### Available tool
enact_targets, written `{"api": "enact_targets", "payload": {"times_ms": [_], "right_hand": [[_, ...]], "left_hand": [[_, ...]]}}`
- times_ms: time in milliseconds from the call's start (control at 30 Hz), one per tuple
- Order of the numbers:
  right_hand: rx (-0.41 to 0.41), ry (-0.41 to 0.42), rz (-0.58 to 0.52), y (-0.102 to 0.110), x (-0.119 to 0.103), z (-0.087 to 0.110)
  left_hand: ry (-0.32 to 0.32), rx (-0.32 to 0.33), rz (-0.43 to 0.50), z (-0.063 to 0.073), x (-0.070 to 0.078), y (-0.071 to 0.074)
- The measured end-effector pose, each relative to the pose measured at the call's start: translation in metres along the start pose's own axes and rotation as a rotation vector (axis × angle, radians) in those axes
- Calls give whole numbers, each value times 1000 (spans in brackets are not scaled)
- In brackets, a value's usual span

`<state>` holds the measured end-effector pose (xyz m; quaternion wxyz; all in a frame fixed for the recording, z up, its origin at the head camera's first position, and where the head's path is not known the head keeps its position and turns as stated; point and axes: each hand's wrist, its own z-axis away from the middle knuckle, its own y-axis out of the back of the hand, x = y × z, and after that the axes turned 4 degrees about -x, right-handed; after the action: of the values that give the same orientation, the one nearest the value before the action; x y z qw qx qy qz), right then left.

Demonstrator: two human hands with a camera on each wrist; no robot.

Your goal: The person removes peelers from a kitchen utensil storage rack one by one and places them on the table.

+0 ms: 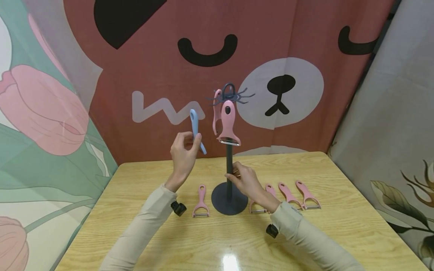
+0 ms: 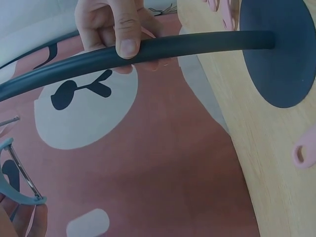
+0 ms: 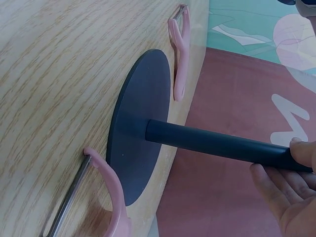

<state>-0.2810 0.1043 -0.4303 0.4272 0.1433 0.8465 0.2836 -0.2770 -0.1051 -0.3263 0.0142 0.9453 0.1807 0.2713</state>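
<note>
My left hand [image 1: 183, 156] holds a light blue peeler [image 1: 194, 121] upright, left of a dark rack stand [image 1: 229, 154] and apart from it. In the left wrist view the blue peeler's frame [image 2: 17, 196] and metal blade show at the lower left. Thumb and fingers of my right hand [image 1: 248, 181] grip the stand's pole [image 3: 217, 145] above its round base [image 1: 229, 207]. Two pink peelers hang from the hooks at the top: one pink peeler [image 1: 228, 118] faces front, and another pink peeler [image 1: 215, 116] hangs edge-on at the left.
A pink peeler [image 1: 201, 194] lies on the wooden table [image 1: 142, 210] left of the base. Three more lie at the right, including a pink peeler [image 1: 287, 192] and an outer pink peeler [image 1: 306, 192]; my right wrist partly covers the nearest. A printed curtain [image 1: 152, 135] hangs behind.
</note>
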Motion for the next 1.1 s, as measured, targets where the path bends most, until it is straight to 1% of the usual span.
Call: {"api": "enact_targets", "payload": {"times_ms": [167,433,700,833,1100], "right_hand": [[-1,2,0,0,0,0],[1,2,4,0,-1,1],[4,-4,11,-1,-1,1],[6,-4,3,-1,-1,1],[10,5,1,-1,0,1]], "left_hand": [[11,-9,-14,2,-2,2],[45,-1,-24,7,-3,3],[54,4,-28,10,-5,5],[63,9,-38,11,-7,7],[87,-9,-50,15,-15,16]]}}
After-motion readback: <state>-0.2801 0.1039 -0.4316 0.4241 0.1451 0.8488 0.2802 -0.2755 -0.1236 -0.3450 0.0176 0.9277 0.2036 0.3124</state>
